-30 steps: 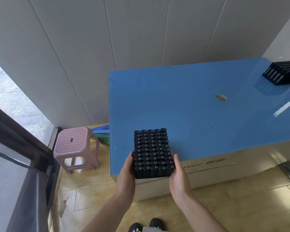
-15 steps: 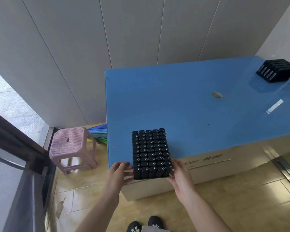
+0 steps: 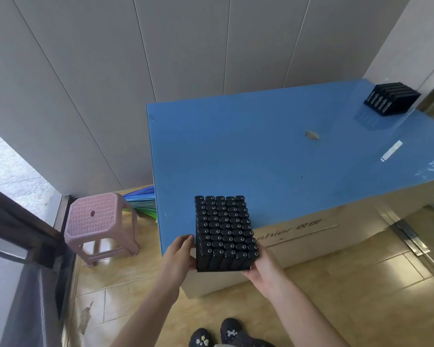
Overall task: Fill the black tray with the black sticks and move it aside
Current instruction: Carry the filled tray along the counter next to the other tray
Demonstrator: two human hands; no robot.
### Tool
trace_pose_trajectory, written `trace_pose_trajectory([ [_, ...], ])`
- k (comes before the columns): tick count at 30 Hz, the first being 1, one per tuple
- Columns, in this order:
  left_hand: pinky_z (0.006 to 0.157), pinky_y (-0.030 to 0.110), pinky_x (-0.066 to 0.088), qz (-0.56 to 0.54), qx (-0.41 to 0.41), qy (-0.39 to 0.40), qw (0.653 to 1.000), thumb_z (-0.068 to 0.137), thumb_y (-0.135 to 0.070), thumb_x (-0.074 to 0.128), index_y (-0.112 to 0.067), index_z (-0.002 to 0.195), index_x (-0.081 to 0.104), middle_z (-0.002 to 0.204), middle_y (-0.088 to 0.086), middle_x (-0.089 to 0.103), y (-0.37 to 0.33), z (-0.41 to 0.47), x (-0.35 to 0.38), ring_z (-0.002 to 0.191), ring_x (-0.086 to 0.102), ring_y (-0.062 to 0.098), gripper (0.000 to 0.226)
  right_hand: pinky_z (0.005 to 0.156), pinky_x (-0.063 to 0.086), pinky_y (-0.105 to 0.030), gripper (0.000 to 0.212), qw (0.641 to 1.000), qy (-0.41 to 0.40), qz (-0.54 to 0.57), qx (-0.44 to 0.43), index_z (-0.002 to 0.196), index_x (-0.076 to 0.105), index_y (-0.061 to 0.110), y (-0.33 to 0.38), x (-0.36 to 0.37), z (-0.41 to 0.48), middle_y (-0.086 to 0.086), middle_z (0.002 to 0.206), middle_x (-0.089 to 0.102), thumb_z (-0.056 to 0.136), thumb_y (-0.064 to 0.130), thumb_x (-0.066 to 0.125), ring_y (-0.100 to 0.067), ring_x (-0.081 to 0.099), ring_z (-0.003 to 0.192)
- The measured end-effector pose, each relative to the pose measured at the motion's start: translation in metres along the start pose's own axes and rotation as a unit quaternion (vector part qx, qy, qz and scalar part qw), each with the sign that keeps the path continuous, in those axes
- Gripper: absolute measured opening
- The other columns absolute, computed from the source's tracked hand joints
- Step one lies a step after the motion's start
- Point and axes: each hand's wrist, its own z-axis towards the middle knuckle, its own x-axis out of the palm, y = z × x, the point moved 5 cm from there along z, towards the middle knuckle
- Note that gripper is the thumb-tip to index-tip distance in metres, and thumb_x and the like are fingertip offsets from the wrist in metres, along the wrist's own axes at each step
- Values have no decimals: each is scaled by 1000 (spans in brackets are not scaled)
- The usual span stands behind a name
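Note:
A black tray (image 3: 223, 268) packed with upright black sticks (image 3: 224, 226) sits at the front left edge of the blue table (image 3: 273, 156), its near end overhanging the edge. My left hand (image 3: 179, 254) grips the tray's near left corner with curled fingers. My right hand (image 3: 263, 265) holds the near right corner from below and the side. A second black tray (image 3: 392, 98) of sticks lies on its side at the table's far right corner.
A pink plastic stool (image 3: 98, 221) stands on the tiled floor left of the table, with a folded umbrella (image 3: 143, 204) behind it. A wall runs behind the table; a door frame is at far left. My shoes (image 3: 226, 334) show below.
My hands slid from the tray's sides down to its near corners. The tray has shifted slightly toward me over the table edge.

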Motion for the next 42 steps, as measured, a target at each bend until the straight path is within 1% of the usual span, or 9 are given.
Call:
trace_pose_trajectory([
  [7,66,33,51,28,27,5,999,99,-26,41,-15,94,62,93,6,67,-3,4,0,78,60,20,24,72,51,-30,29,999,-4,21,-29,97,65,16,-7,7,-6,6,83,74,99,19,37,-16,65,91],
  [13,89,47,51,38,20,3,999,96,-22,46,-11,92,66,96,8,70,-1,9,3,96,64,27,23,78,51,-30,31,997,-6,46,-66,86,65,19,-10,11,-7,8,75,74,97,17,36,-15,64,87],
  [19,79,41,50,14,8,14,1000,96,-17,45,-2,91,66,90,12,71,-1,5,22,85,63,27,26,74,51,-29,25,994,-26,41,-94,109,58,11,-2,-6,-6,-5,108,68,96,22,40,-17,65,92],
  [22,72,38,48,-2,27,32,999,97,-23,44,0,84,63,77,7,70,-7,2,44,72,62,20,32,71,51,-27,27,992,-28,39,-113,111,57,10,10,-26,-9,-5,107,68,94,23,41,-15,66,90],
  [24,63,29,43,-13,40,44,998,99,-23,42,-5,78,61,65,-2,66,-15,-3,66,59,58,10,34,73,51,-29,26,991,-20,50,-126,110,58,11,23,-45,-15,-4,107,69,95,23,40,-16,66,91],
  [28,79,38,48,-33,52,76,995,97,-31,45,-8,99,62,92,8,70,-33,-18,125,82,64,21,29,72,51,-27,37,987,6,43,-155,80,68,22,57,-90,-35,3,87,72,96,18,35,-11,66,81],
  [36,81,41,44,-23,95,137,986,95,-29,48,1,107,53,95,13,64,-61,-43,269,84,58,20,33,87,50,-34,35,980,-32,52,-189,100,68,17,124,-213,-68,1,101,72,98,21,33,-16,66,99],
  [40,79,40,44,-21,100,165,981,92,-31,51,-3,107,56,101,17,66,-73,-52,336,85,59,21,32,83,49,-32,52,976,-41,45,-211,67,73,25,159,-268,-83,7,82,73,97,15,31,-11,65,83],
  [42,82,41,45,-15,97,173,980,94,-27,49,-4,106,57,99,12,68,-80,-53,365,86,60,22,27,81,49,-32,53,973,-53,56,-218,65,73,24,174,-292,-86,7,82,73,97,15,32,-11,65,83],
])
